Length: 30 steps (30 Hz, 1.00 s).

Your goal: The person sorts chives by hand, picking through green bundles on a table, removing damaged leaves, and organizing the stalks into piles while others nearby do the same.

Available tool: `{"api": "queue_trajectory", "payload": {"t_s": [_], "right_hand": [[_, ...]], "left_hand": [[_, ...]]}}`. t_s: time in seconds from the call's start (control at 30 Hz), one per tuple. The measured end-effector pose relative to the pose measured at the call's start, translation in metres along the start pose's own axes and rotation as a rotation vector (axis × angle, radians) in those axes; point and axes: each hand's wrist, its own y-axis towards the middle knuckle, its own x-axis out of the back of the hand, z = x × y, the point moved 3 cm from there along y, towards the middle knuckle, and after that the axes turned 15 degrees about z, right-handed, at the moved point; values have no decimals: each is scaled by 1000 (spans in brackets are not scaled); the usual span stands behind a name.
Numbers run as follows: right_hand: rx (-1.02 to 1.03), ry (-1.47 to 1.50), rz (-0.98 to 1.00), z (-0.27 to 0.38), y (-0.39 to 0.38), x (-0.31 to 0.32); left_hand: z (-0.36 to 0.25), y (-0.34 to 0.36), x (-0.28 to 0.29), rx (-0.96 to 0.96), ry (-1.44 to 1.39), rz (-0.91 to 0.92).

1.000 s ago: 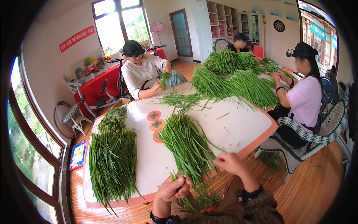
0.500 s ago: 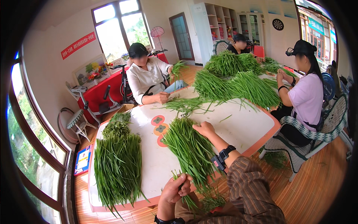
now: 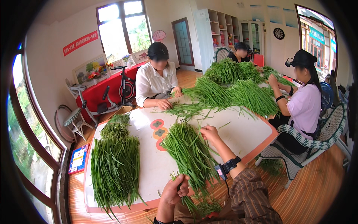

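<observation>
A loose pile of long green chives (image 3: 188, 155) lies on the table in front of me, its near ends hanging over the edge. My left hand (image 3: 176, 189) is closed around a small bunch of chives at the near edge, the cut ends poking up above the fist and the leaves hanging below. At the pile's far right side is my right hand (image 3: 211, 135), its thumb and fingers pinched together on what looks like a thin chive stalk. Another large, neatly lined-up heap of chives (image 3: 115, 170) lies to the left, with a shorter bundle (image 3: 116, 126) behind it.
The white table (image 3: 151, 181) has an orange border. Big chive heaps (image 3: 253, 98) cover its far side. A person in white (image 3: 156, 80) sits across, a person in pink (image 3: 304, 99) to the right, another (image 3: 238, 54) farther back. A woven chair (image 3: 283, 156) stands at right.
My right hand has drawn slightly right, away from the pile's leaves; my left hand keeps its bunch. Across the table, the person in white has lowered a raised handful of chives to the tabletop.
</observation>
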Motion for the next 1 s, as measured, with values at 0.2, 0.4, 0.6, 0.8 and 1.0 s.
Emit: {"api": "queue_trajectory", "payload": {"t_s": [0.2,0.4,0.6,0.8,1.0], "right_hand": [[98,161,-74,8,-13,13],[166,76,-197,23,-21,28],[164,323,-69,38,-31,18],[31,463,-13,43,-38,16],[-120,356,163,18,-40,11]], "left_hand": [[3,5,1,-9,-6,-13],[5,6,1,7,26,2],[4,7,6,-25,25,-18],[4,5,3,6,29,-50],[6,8,3,5,34,-24]]}}
